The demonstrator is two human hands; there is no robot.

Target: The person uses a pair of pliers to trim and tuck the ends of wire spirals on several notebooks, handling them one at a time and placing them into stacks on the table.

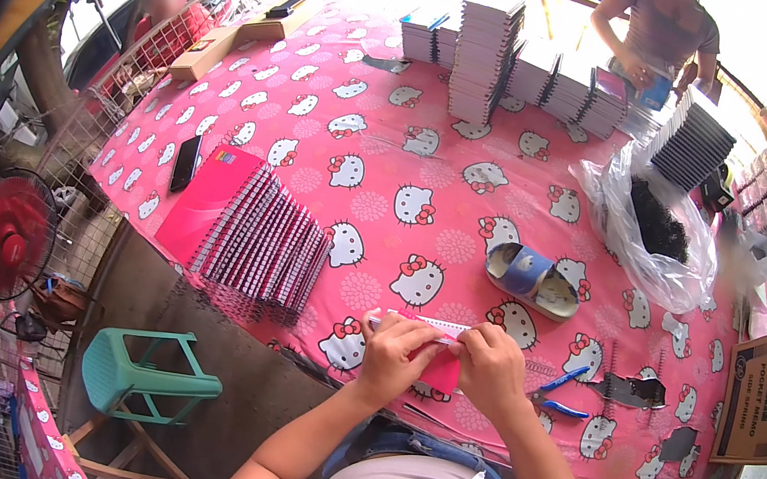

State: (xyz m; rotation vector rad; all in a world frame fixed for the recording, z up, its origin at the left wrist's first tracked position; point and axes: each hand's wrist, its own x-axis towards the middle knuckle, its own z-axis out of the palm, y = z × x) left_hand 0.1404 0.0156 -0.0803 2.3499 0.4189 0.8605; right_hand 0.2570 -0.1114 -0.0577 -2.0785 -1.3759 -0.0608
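Near the table's front edge, my left hand (394, 358) and my right hand (492, 367) are closed on a small pink-covered notepad (439, 379). A white edge with a row of small holes runs along its far side. My fingers and thumbs pinch it from both ends and hide much of it. Blue-handled pliers (562, 396) lie just right of my right hand. A blue slipper (533, 279) rests on the cloth beyond my hands. Off to the left, several pink spiral-bound notebooks (264, 238) lean in an overlapping row.
The table wears a pink cartoon-cat cloth (410, 201), torn at the right. Tall notebook stacks (482, 63) stand at the back. A plastic bag (601, 210) of black wire coils sits right. A phone (185, 164) lies left. Another person (664, 33) stands across the table.
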